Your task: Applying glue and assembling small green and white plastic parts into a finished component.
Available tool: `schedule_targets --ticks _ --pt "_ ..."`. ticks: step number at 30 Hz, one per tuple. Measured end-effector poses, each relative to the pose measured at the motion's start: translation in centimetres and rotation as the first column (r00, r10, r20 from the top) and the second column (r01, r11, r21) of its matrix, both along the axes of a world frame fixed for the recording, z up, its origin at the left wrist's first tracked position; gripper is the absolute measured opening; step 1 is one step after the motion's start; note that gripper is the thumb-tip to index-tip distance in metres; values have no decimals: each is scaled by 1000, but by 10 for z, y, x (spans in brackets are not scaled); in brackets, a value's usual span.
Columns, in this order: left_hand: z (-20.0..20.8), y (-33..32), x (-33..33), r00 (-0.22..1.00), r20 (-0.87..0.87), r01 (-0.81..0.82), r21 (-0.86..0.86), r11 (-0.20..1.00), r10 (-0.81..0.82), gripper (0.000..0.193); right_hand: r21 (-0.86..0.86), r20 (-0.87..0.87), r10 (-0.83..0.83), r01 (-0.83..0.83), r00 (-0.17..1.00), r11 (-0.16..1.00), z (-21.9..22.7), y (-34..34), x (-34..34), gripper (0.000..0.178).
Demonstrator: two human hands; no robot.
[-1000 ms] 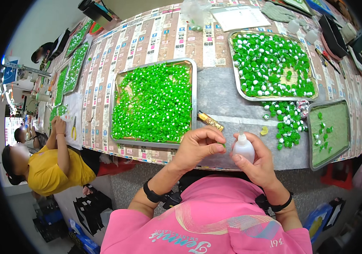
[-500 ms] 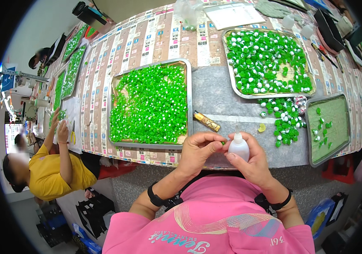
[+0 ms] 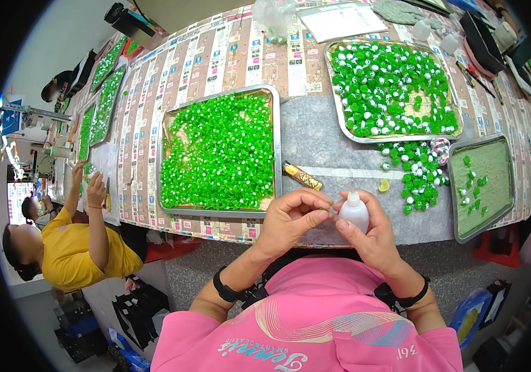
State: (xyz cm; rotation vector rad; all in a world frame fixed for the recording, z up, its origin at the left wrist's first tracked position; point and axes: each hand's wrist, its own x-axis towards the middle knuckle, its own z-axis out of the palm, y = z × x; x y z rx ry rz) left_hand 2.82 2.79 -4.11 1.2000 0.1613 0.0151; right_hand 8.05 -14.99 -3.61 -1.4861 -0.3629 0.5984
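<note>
My left hand (image 3: 293,218) is closed in a pinch at the table's near edge. Between its thumb and fingertips is a small green piece (image 3: 330,203), mostly hidden by the fingers. Wrapped around a white squeeze bottle (image 3: 354,214) with a thin needle tip, my right hand (image 3: 378,234) keeps it roughly upright. The fingertips of both hands nearly meet beside the bottle. Beyond my left hand lies a gold and black stick-shaped thing (image 3: 303,176). To the right of the bottle, a small yellow-green piece (image 3: 384,185) rests on the grey mat (image 3: 309,133).
A metal tray (image 3: 276,124) of small green and white pieces stands left. Another tray (image 3: 338,121) of green pieces with white balls is far right, loose ones (image 3: 419,186) spilling before it. A shallower tray (image 3: 506,186) sits right. At left, a person in yellow (image 3: 89,254) works.
My right hand and the bottle have shifted slightly right and nearer. My left hand barely moves. The person in yellow has shifted their hands.
</note>
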Motion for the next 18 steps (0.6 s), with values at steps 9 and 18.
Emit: schedule_targets --ticks 9,18 --pt "0 5 -7 982 -185 -65 -210 976 26 18 -118 217 -74 101 973 988 14 -24 14 52" --pt "-10 5 -6 998 -64 14 29 999 -12 14 -10 88 -245 247 966 969 20 -44 14 41"
